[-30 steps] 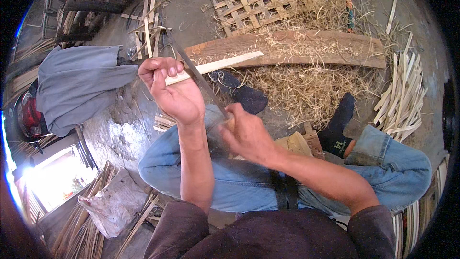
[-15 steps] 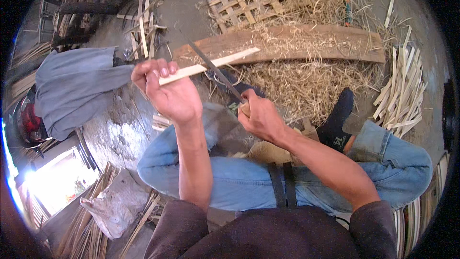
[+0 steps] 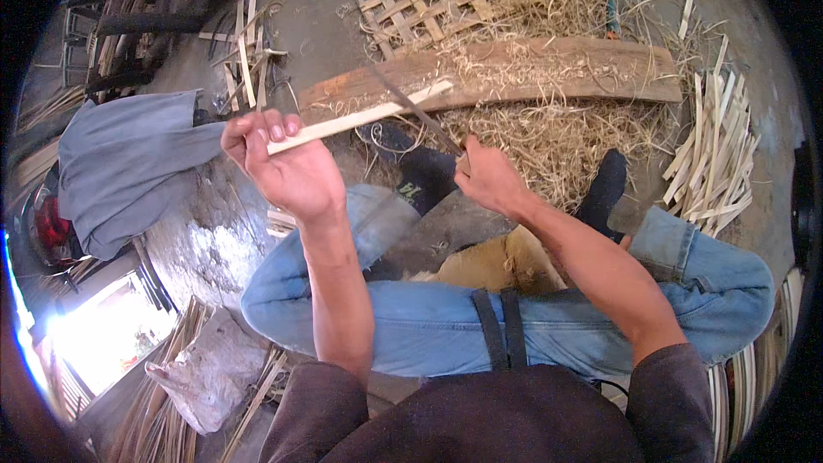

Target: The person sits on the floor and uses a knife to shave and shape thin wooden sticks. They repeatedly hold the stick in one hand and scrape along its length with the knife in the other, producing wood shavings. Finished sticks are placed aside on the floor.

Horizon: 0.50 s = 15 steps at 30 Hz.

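My left hand (image 3: 296,167) pinches one end of a pale, flat wooden strip (image 3: 343,126) that points up and to the right. In my right hand (image 3: 493,176) is a knife (image 3: 435,129), gripped by its handle, most of which the fingers hide. The knife's long dark blade slants up to the left and crosses the strip near its far end. Whether blade and strip touch I cannot tell. Beyond the strip lies a curved wooden plank (image 3: 557,60) strewn with curled shavings.
Shavings (image 3: 540,150) heap around the plank, by a woven lattice mat (image 3: 429,0). Loose pale strips (image 3: 711,146) are piled at the right. A grey cloth (image 3: 129,167) hangs at the left, above a whitish sack (image 3: 210,369). My crossed legs in jeans (image 3: 429,326) lie below my hands.
My right hand and the knife have moved to the right, so the blade crosses the strip nearer its far end. My left hand still holds the strip, slightly further left and lower.
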Each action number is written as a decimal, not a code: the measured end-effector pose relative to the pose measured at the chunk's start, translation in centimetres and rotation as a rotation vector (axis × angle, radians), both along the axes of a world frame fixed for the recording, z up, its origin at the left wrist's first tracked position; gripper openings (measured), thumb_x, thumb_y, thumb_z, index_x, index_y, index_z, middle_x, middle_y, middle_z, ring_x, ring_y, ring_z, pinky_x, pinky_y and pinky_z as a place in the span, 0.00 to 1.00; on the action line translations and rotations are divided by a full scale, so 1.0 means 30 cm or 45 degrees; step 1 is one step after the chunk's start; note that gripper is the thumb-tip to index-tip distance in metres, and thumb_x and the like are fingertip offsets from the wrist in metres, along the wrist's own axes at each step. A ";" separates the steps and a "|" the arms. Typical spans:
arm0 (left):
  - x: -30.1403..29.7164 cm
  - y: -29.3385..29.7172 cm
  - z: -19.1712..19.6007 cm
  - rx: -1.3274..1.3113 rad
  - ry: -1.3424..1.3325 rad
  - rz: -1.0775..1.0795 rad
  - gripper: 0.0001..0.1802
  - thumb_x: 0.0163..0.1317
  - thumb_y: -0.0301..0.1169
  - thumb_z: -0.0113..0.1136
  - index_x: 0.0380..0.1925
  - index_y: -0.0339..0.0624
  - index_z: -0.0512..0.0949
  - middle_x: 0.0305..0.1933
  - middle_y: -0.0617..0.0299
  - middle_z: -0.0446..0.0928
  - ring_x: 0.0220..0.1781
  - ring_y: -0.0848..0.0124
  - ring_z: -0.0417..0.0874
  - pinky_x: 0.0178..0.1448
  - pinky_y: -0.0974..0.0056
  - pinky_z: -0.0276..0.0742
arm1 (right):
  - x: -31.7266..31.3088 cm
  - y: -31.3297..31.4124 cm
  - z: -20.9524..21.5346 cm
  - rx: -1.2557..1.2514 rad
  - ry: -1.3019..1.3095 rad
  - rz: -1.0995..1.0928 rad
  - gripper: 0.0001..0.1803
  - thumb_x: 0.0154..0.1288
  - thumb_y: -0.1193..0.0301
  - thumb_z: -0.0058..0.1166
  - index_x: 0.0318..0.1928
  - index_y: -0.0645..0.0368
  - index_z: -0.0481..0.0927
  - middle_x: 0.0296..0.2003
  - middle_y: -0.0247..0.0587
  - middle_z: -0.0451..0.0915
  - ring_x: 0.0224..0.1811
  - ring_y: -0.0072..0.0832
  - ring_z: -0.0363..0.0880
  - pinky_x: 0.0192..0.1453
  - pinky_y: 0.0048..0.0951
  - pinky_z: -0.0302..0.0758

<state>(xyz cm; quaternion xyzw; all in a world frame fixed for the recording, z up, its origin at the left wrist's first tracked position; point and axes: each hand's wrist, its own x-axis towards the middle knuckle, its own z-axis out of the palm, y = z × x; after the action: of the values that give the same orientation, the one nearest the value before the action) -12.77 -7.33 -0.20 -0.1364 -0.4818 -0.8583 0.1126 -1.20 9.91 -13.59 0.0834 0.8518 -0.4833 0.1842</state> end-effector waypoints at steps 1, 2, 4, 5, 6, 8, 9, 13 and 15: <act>-0.008 0.023 0.006 0.002 0.005 -0.007 0.05 0.67 0.25 0.47 0.41 0.47 0.69 0.35 0.68 0.67 0.34 0.78 0.66 0.40 0.70 0.65 | 0.000 0.041 -0.045 0.100 -0.022 -0.008 0.20 0.57 0.68 0.51 0.43 0.75 0.68 0.26 0.64 0.78 0.33 0.58 0.79 0.40 0.49 0.77; -0.009 0.037 0.007 0.020 -0.004 -0.034 0.05 0.67 0.26 0.48 0.41 0.47 0.69 0.35 0.68 0.67 0.34 0.78 0.66 0.40 0.70 0.65 | 0.008 0.095 -0.127 0.200 -0.046 -0.015 0.20 0.56 0.68 0.51 0.42 0.74 0.68 0.26 0.65 0.78 0.34 0.58 0.80 0.40 0.50 0.77; -0.011 0.024 0.003 0.024 -0.017 -0.065 0.06 0.67 0.27 0.49 0.43 0.47 0.69 0.35 0.68 0.67 0.35 0.78 0.66 0.40 0.70 0.64 | -0.009 0.105 -0.139 0.237 -0.071 -0.048 0.18 0.56 0.68 0.51 0.41 0.72 0.69 0.28 0.65 0.78 0.35 0.58 0.80 0.41 0.51 0.77; -0.026 0.027 0.003 -0.001 0.013 -0.067 0.06 0.67 0.28 0.49 0.43 0.47 0.69 0.35 0.68 0.67 0.34 0.78 0.65 0.40 0.70 0.64 | -0.008 0.101 -0.142 0.190 -0.075 -0.085 0.18 0.56 0.68 0.51 0.41 0.72 0.69 0.29 0.65 0.78 0.35 0.58 0.80 0.41 0.51 0.77; -0.030 0.039 0.002 -0.025 0.021 -0.058 0.07 0.67 0.30 0.49 0.44 0.47 0.69 0.34 0.69 0.66 0.34 0.78 0.65 0.40 0.70 0.64 | 0.006 0.094 -0.118 0.144 -0.102 -0.109 0.18 0.56 0.68 0.51 0.41 0.72 0.69 0.29 0.65 0.78 0.35 0.58 0.80 0.41 0.51 0.77; -0.005 0.045 -0.012 -0.028 -0.050 -0.068 0.09 0.67 0.33 0.50 0.45 0.46 0.69 0.33 0.69 0.64 0.33 0.78 0.64 0.40 0.69 0.63 | 0.049 0.087 -0.150 0.167 -0.123 -0.042 0.18 0.56 0.68 0.51 0.42 0.71 0.70 0.34 0.65 0.78 0.37 0.57 0.80 0.43 0.49 0.77; -0.003 0.085 0.005 0.014 -0.097 -0.115 0.09 0.68 0.34 0.50 0.45 0.46 0.69 0.32 0.69 0.63 0.33 0.78 0.63 0.40 0.69 0.63 | 0.074 0.125 -0.231 0.262 -0.129 -0.040 0.18 0.56 0.68 0.50 0.42 0.71 0.70 0.35 0.64 0.78 0.37 0.57 0.80 0.43 0.49 0.77; -0.043 0.039 -0.002 -0.066 -0.029 -0.108 0.13 0.68 0.40 0.48 0.46 0.45 0.70 0.30 0.70 0.60 0.32 0.78 0.61 0.39 0.69 0.61 | 0.032 0.125 0.000 0.177 -0.235 -0.037 0.17 0.57 0.69 0.50 0.43 0.71 0.70 0.35 0.62 0.79 0.40 0.55 0.80 0.46 0.47 0.77; -0.046 -0.004 -0.007 0.011 -0.059 -0.166 0.09 0.67 0.35 0.47 0.41 0.45 0.72 0.26 0.71 0.59 0.29 0.77 0.61 0.38 0.69 0.61 | 0.029 0.081 0.129 0.140 -0.334 -0.064 0.16 0.58 0.70 0.50 0.43 0.71 0.71 0.35 0.60 0.79 0.41 0.53 0.81 0.47 0.45 0.78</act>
<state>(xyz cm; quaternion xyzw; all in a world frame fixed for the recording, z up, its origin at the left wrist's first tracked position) -14.16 -7.44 -0.42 -0.1469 -0.4707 -0.8688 0.0459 -0.32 12.34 -9.71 0.1774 0.8432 -0.4253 0.2769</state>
